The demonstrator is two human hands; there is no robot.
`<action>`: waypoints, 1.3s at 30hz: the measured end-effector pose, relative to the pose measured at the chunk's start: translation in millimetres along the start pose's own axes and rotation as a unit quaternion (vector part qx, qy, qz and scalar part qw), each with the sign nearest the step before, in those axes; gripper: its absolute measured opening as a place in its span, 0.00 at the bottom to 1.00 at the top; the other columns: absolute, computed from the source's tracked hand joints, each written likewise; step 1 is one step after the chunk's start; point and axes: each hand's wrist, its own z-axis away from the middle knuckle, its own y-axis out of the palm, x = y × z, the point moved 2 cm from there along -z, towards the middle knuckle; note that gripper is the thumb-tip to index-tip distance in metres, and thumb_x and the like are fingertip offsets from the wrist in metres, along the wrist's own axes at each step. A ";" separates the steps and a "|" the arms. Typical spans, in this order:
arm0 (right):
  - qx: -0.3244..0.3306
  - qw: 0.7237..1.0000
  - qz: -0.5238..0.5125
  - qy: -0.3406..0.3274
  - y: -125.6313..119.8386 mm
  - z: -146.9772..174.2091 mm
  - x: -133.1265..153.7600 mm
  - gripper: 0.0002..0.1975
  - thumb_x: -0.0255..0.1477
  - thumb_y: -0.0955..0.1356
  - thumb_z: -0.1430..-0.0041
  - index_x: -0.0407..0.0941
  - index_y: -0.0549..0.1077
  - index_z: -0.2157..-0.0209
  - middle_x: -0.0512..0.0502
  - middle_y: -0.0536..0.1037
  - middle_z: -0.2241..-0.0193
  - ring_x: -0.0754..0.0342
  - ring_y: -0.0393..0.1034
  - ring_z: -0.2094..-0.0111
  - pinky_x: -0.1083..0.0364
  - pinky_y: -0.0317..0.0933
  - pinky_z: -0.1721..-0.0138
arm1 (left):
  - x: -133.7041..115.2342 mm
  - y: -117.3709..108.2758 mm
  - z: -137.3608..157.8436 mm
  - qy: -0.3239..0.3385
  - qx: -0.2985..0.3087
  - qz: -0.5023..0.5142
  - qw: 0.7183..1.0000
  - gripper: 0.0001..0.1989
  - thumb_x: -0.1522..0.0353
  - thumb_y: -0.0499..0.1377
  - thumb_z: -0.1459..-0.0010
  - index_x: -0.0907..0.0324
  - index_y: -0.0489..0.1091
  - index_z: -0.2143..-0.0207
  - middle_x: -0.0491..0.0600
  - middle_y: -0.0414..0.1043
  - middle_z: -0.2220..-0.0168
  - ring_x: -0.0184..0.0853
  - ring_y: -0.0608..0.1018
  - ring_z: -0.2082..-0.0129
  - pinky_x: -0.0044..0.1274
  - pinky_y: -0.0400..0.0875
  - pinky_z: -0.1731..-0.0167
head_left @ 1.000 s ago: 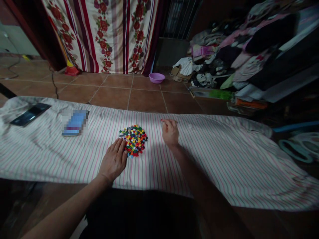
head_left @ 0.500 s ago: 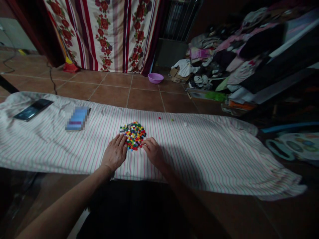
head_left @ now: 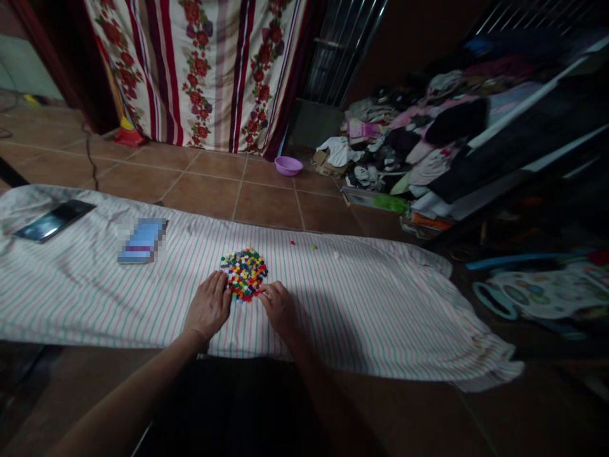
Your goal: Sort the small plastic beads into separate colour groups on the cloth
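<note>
Striped cloth (head_left: 404, 311) bears coloured pieces (head_left: 246, 273), left hand (head_left: 207, 306) flat beside them, unclear whether right hand (head_left: 280, 307) grips any

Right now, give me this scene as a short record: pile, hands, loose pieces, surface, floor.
Pile: small multicoloured pieces
Left hand: laid flat, beside the pile's left edge
Right hand: at the pile's lower right edge; hold unclear
Loose pieces: red piece, yellow-green piece, whitish piece, right of the pile
Surface: striped cloth; dark device and pixelated device at left
Floor: purple bowl
</note>
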 end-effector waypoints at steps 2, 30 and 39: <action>0.009 1.000 -0.003 -0.009 -2.2 0.2 1.8 0.07 0.29 0.65 0.38 0.46 0.75 0.63 0.46 0.73 0.66 0.53 0.70 0.64 0.55 0.64 0.60 | 0.1 0.2 -0.4 -0.001 0.003 -0.002 1.000 0.20 0.66 0.44 0.36 0.66 0.62 0.46 0.62 0.69 0.48 0.46 0.66 0.41 0.41 0.65 0.45; -0.134 0.975 -0.069 0.165 -23.4 -68.8 -92.0 0.07 0.30 0.62 0.45 0.46 0.70 0.66 0.44 0.76 0.67 0.52 0.71 0.67 0.53 0.65 0.61 | -0.5 0.1 -0.3 -0.034 0.037 -0.007 0.999 0.21 0.64 0.43 0.36 0.62 0.64 0.45 0.60 0.67 0.45 0.45 0.64 0.40 0.40 0.65 0.46; -0.169 0.965 0.004 0.201 -18.5 -111.3 -125.4 0.08 0.25 0.62 0.49 0.42 0.71 0.68 0.40 0.76 0.68 0.50 0.69 0.66 0.53 0.62 0.61 | -1.2 0.4 0.7 -0.026 0.030 -0.018 0.999 0.21 0.65 0.44 0.36 0.65 0.63 0.45 0.61 0.66 0.44 0.45 0.64 0.39 0.40 0.65 0.45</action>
